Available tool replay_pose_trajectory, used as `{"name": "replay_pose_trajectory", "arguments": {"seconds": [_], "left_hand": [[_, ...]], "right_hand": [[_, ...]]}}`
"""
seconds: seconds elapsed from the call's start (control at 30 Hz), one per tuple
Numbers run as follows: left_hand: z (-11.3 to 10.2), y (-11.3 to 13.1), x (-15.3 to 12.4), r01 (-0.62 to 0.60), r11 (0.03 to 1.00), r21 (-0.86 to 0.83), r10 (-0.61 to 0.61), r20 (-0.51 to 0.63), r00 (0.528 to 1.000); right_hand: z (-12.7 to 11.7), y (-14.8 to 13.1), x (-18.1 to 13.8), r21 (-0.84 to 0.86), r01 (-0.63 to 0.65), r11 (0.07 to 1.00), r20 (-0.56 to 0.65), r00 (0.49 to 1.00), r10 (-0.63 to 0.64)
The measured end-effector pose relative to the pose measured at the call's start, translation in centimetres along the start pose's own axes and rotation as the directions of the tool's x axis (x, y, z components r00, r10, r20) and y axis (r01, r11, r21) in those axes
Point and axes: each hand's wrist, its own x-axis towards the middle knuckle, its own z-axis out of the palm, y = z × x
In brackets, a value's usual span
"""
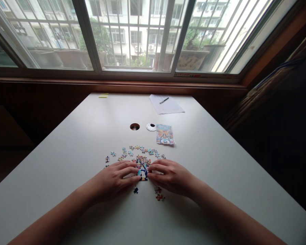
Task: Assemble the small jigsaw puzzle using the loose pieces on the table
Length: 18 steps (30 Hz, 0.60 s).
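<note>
A partly assembled jigsaw puzzle [142, 166], many-coloured with a dark blue and white figure at its near end, lies flat on the white table. My left hand [119, 175] holds its left edge with curved fingers, the thumb near the bottom corner. From the other side, my right hand [168, 173] grips the right edge with bent fingertips. The fingers cover parts of both edges. Loose puzzle pieces [150, 151] form an arc beyond the hands. One dark blue piece [135, 190] lies below my left hand, and a few reddish pieces [160, 197] below my right.
Behind the pieces lies a colourful picture sheet [165, 134], beside a round cable-hole cover [151, 127] and the open hole [135, 127]. Farther back are paper sheets [165, 106] with a pen [164, 100], and yellow sticky notes [103, 95]. A barred window [132, 37] stands beyond the table [66, 146].
</note>
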Motion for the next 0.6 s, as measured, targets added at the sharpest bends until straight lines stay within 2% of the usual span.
{"name": "replay_pose_trajectory", "arguments": {"seconds": [0.6], "left_hand": [[0.10,0.42,0.02,0.028,0.996,0.084,-0.026,-0.023,0.999]], "right_hand": [[0.08,-0.06,0.08,-0.007,-0.001,1.000,-0.016,1.000,0.001]]}}
